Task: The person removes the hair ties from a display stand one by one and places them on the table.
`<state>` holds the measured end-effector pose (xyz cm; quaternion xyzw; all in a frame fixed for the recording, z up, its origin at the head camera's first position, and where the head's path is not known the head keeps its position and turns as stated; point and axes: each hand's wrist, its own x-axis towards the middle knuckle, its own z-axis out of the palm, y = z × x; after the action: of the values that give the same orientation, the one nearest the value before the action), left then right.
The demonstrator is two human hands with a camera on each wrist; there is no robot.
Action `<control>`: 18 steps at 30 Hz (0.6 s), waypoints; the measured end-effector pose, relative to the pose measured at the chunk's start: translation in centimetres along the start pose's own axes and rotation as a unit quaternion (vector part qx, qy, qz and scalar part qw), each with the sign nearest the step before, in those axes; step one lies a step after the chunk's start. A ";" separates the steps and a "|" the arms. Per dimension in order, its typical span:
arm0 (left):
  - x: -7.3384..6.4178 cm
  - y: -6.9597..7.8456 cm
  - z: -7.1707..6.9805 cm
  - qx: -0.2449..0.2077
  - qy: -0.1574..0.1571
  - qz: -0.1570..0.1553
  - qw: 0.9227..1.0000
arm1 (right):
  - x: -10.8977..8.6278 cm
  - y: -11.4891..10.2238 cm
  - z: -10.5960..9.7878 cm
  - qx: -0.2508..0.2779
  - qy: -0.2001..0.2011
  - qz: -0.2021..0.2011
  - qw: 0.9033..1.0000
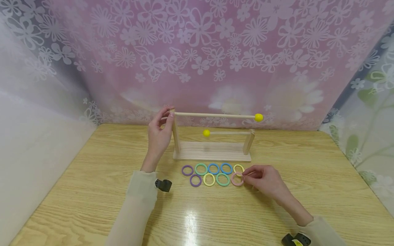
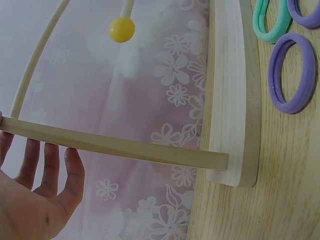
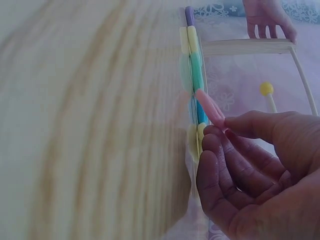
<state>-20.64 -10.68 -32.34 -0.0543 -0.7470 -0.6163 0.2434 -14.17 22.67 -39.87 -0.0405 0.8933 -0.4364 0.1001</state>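
Observation:
A wooden rack (image 1: 212,151) has two posts, each with a rod ending in a yellow ball (image 1: 259,117). My left hand (image 1: 160,131) holds the top of its taller left post (image 2: 115,146), thumb on one side and fingers on the other. In front of the base, my right hand (image 1: 266,179) pinches a pink hair tie (image 1: 237,179) by its right edge between thumb and fingertips. The right wrist view shows this pink hair tie (image 3: 210,107) tilted, one side raised from the table. A yellow hair tie (image 1: 238,169) lies just behind it, partly covered.
Several more hair ties lie in two rows before the rack, among them a purple one (image 1: 187,170), a green one (image 1: 223,179) and a blue one (image 1: 226,168). The wooden table (image 1: 92,177) meets a flowered curtain (image 1: 200,61) at the back.

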 end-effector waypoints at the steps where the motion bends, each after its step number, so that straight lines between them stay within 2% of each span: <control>1: 0.0 0.0 0.0 -0.001 -0.001 0.000 1.000 | 0.0 0.0 0.0 0.000 -0.001 0.000 1.000; 6: -0.1 0.0 0.0 -0.002 -0.002 0.002 1.000 | 0.1 0.1 0.1 -0.002 -0.006 0.002 1.000; 12: 0.1 -0.2 0.0 -0.003 0.001 0.002 1.000 | 0.1 0.1 0.3 -0.014 -0.010 -0.016 1.000; 18: 0.0 0.0 0.1 -0.002 0.002 -0.002 1.000 | 0.1 0.0 0.2 -0.042 -0.010 -0.026 0.999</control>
<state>-20.72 -10.61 -32.35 -0.0523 -0.7455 -0.6183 0.2432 -14.23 22.48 -40.02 -0.0727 0.9084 -0.4004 0.0960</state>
